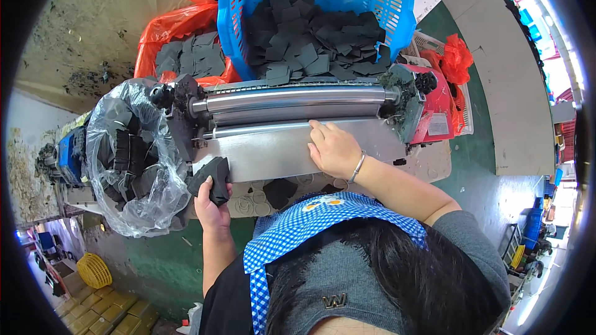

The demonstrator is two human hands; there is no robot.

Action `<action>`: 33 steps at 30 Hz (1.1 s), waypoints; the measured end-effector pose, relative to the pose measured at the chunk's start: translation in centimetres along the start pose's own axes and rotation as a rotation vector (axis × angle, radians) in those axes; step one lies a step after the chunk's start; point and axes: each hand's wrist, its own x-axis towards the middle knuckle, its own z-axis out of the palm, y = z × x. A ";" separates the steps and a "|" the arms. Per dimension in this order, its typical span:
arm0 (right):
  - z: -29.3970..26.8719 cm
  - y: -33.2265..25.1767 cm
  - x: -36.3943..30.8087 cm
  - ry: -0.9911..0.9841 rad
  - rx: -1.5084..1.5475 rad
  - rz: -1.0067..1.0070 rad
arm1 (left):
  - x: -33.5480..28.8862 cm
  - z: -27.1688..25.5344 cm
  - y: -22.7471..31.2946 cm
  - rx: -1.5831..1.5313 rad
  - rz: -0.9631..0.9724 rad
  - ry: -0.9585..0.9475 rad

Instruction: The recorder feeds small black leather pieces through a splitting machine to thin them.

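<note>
My left hand (214, 201) is closed around a stack of black foam sheets (214, 177) at the left end of a metal feed plate (261, 154). Over the plate's right half lies my right hand (335, 151), its fingertips close to the rollers and its fingers partly bent. Whether anything is under those fingers is hidden. Behind the plate run the shiny steel rollers (298, 100) of a machine. Past them, a blue plastic basket (397, 22) holds a heap of black square pieces (310, 37).
Left of the machine stands a clear plastic bag (139, 214) filled with black foam blocks. A red bag (164, 28) with more black squares is behind it. The machine's red end housing (434, 102) is at the right. A black piece (280, 192) lies below the plate.
</note>
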 end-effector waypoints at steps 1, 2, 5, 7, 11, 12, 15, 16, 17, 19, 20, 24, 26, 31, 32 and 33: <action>0.0 0.0 0.0 -0.001 0.004 -0.001 | 0.0 0.0 0.0 0.000 -0.003 0.000; -0.1 0.0 0.0 -0.001 0.004 -0.001 | 0.0 0.1 0.0 -0.001 -0.002 0.000; -0.5 -0.2 0.2 -0.009 -0.010 0.011 | -0.1 0.2 0.0 0.000 0.003 -0.008; -0.9 0.1 0.6 -0.102 -0.050 0.047 | -0.1 0.2 0.0 0.000 -0.012 -0.009; -2.2 1.7 0.1 -0.123 -0.110 0.113 | -0.1 -0.1 -0.1 -0.004 -0.014 -0.017; -2.3 2.9 -0.4 -0.097 -0.182 0.133 | 0.0 -0.1 -0.1 -0.009 -0.013 -0.023; -5.6 3.5 -1.7 -0.025 -0.347 0.234 | 0.2 -0.2 -0.2 -0.015 -0.016 -0.041; -7.4 2.8 -2.3 0.024 -0.392 0.256 | 0.2 -0.3 -0.2 -0.018 -0.016 -0.043; -9.3 2.5 -2.9 0.126 -0.429 0.264 | 0.3 -0.5 -0.4 -0.018 -0.015 -0.043; -12.7 3.1 -5.0 0.323 -0.516 0.270 | 0.1 -0.6 -0.7 -0.044 0.003 -0.017; -14.1 3.7 -6.4 0.264 -0.560 0.392 | 0.0 -0.5 -0.5 -0.038 0.004 -0.024; -14.9 8.8 -14.7 -0.010 -0.523 0.840 | 0.2 0.9 -0.4 -0.079 0.032 -0.027; -13.0 11.1 -17.9 -0.141 -0.339 0.945 | 1.0 1.3 -0.1 -0.076 0.042 -0.017; -7.2 15.7 -23.1 0.066 0.245 1.099 | 2.0 1.2 0.2 -0.025 0.005 -0.049; -7.5 15.2 -22.0 0.358 0.124 1.140 | 1.7 0.9 0.3 -0.019 0.007 -0.049; -7.8 14.5 -20.7 0.649 -0.004 1.163 | 1.5 0.6 0.3 -0.011 -0.029 -0.062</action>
